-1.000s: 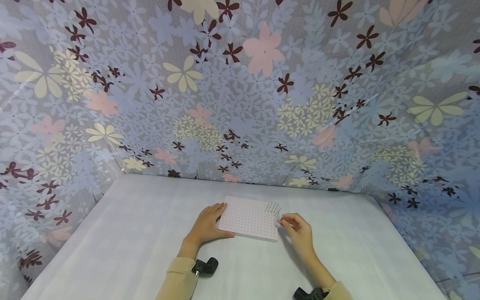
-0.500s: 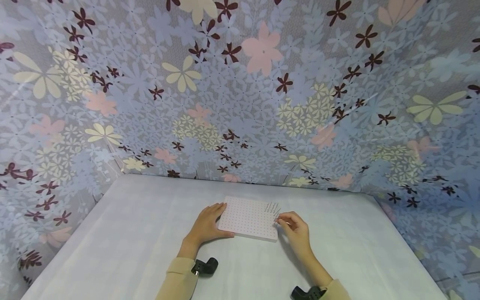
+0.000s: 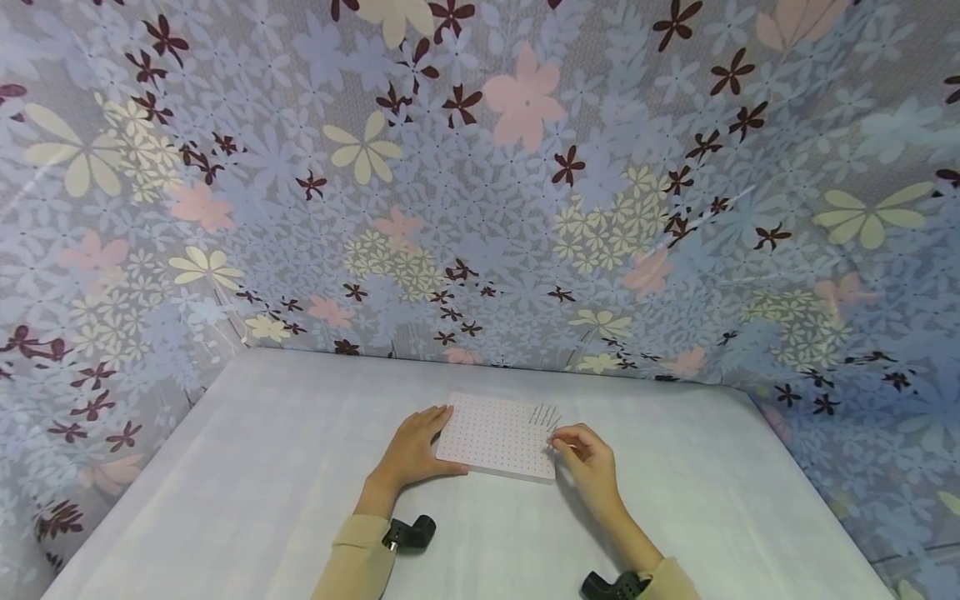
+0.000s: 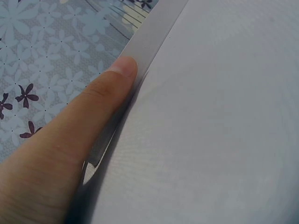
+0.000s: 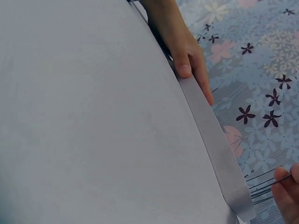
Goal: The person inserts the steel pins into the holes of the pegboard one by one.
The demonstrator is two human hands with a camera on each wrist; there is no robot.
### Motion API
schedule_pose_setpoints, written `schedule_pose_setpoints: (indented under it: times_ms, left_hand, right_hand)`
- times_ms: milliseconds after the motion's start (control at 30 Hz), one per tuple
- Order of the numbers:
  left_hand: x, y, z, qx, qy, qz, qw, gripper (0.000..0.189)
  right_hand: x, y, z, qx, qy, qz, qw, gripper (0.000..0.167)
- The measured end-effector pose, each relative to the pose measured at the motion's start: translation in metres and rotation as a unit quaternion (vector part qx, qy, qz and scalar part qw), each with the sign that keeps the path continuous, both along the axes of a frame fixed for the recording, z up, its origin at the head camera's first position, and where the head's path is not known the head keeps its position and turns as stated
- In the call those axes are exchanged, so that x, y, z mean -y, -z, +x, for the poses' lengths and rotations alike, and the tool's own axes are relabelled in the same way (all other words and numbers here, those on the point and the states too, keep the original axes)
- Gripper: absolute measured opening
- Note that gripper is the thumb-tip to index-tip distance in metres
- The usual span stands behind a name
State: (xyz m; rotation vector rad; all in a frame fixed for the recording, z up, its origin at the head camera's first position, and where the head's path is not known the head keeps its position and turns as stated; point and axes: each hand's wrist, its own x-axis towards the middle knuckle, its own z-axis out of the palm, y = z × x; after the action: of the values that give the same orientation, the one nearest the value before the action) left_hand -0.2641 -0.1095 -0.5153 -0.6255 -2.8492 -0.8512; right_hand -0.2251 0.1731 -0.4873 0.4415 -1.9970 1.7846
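Observation:
A white pegboard [image 3: 491, 437] with a grid of small holes lies on the table. Several thin metal pins [image 3: 542, 414] stand in its far right part, leaning to the right in the head view. My left hand [image 3: 410, 447] holds the board's left end, the thumb along the near side and the fingers at the left edge. At the right edge, my right hand [image 3: 591, 465] pinches a thin pin [image 5: 283, 179] between thumb and fingertip, close beside the standing pins. Whether its lower tip sits in a hole cannot be made out.
The table [image 3: 300, 483] has a pale cloth cover. Behind it and at both sides hangs a flowered cloth [image 3: 480, 208]. A black wrist camera [image 3: 411, 533] is on the left wrist, and another camera [image 3: 617, 586] on the right.
The right hand has shifted slightly left, over the board's right edge, with the pin in its fingertips. The left hand and the board have stayed in place.

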Motion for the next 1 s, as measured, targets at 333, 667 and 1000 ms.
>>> schedule_pose_setpoints:
  times_ms: [333, 667, 1000]
  left_hand:
    - [0.001, 0.001, -0.001, -0.002, -0.003, -0.003, 1.0, 0.107]
    - [0.002, 0.0, -0.002, -0.007, -0.001, -0.006, 1.0, 0.107]
    - [0.003, -0.001, -0.002, -0.004, 0.004, -0.015, 0.9999, 0.107]
  right_hand:
    - [0.002, -0.003, 0.001, -0.007, -0.011, 0.008, 0.9999, 0.009]
    - [0.001, -0.004, 0.003, 0.03, 0.029, 0.063, 0.9971, 0.015]
    - [-0.006, 0.017, -0.008, 0.053, 0.077, 0.102, 0.9903, 0.018]
